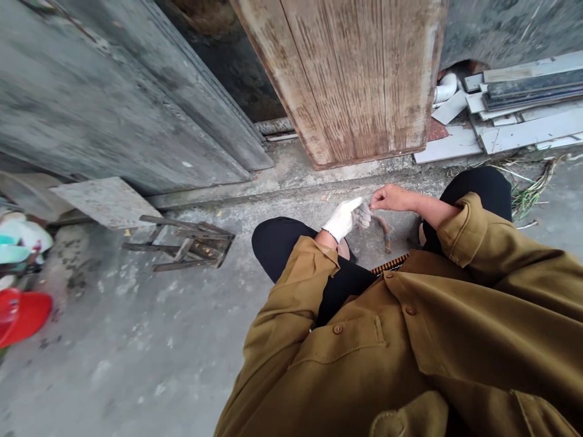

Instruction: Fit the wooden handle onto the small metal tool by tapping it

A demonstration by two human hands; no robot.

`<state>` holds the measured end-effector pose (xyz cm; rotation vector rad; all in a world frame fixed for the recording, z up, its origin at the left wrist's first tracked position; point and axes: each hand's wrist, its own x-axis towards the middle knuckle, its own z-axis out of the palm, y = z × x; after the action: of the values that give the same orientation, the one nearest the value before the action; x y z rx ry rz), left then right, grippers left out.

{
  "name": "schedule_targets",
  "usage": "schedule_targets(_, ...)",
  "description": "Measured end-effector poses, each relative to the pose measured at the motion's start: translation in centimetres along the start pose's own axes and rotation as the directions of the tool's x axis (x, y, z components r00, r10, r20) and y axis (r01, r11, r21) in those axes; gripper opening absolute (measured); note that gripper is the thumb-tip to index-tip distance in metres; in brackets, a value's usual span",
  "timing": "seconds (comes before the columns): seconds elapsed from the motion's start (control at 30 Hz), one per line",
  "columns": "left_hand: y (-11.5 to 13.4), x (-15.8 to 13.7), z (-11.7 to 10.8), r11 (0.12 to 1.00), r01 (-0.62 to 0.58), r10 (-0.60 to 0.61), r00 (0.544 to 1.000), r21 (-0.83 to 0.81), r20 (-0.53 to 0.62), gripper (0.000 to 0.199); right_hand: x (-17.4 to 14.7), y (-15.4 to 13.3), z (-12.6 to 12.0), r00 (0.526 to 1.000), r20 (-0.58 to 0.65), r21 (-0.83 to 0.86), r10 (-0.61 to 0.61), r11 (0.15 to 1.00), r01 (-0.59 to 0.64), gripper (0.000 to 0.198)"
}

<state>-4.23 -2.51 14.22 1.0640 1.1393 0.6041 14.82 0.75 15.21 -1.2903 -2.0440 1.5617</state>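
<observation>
Wearing a white glove (347, 212) with greyish fingers, the left hand (341, 223) shows in the head view, low in front of the body; how far its fingers are curled is too small to tell. The bare right hand (390, 198) is just beside it, thumb and fingertips pinched together on the grey end of the glove, so the glove sits on the left hand and reaches between the two. A bent brown stick (387, 230) lies below the right hand, nearer the body. Dark knees (277, 246) flank both hands, and brown sleeves (303, 267) run back from the wrists.

Beyond the hands, a worn wooden board (350, 79) leans upright. Left of the left hand, well apart, a small stool (212, 244) lies tipped over on the grey floor (173, 352); past it are a pale slab (107, 200) and, farther left and nearer the body, a red bucket (31, 315). Right of the right hand and farther out are stacked strips (523, 135), a white pipe (446, 88) and some grass (532, 194).
</observation>
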Motion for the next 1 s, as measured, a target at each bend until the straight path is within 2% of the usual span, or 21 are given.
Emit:
schedule_targets(0.17, -0.3, 0.1, 0.0, 0.999, 0.028, -0.029, 0.999, 0.030, 0.038, 0.037, 0.4, 0.3, 0.2, 0.994, -0.013, -0.240, -0.107, 0.966, 0.101, 0.013)
schedule_targets(0.27, -0.2, -0.1, -0.1, 0.999, 0.003, -0.004, 1.000, 0.048, 0.023, 0.035, 0.3, 0.2, 0.3, 0.988, -0.007, -0.274, -0.151, 0.951, 0.143, 0.012)
schedule_targets(0.37, 0.1, -0.3, -0.2, 0.999, -0.013, 0.012, 0.999, 0.042, 0.034, 0.033, 0.1, 0.1, 0.1, 0.997, -0.021, -0.191, -0.068, 0.980, 0.062, 0.016)
schedule_targets(0.47, 0.3, -0.3, -0.4, 0.999, -0.011, 0.010, 0.999, 0.035, 0.033, 0.032, -0.1, 0.1, -0.2, 0.999, 0.025, -0.038, 0.030, 0.999, -0.029, 0.028)
schedule_targets(0.63, 0.1, 0.1, -0.9, 0.999, 0.018, -0.017, 1.000, 0.044, -0.009, 0.031, 0.2, 0.8, -0.2, 0.999, 0.048, 0.223, -0.014, 0.975, 0.003, 0.027)
schedule_targets(0.87, 0.0, -0.1, -1.4, 0.993, -0.012, 0.004, 0.998, 0.116, 0.067, 0.024, 0.3, 0.7, -0.1, 0.999, -0.022, 0.248, 0.029, 0.969, -0.022, 0.015)
schedule_targets(1.0, 0.5, -0.2, -1.1, 0.976, -0.076, 0.052, 0.991, 0.204, 0.119, 0.016, 0.4, 1.2, 0.0, 0.986, 0.061, 0.289, 0.152, 0.943, -0.164, 0.009)
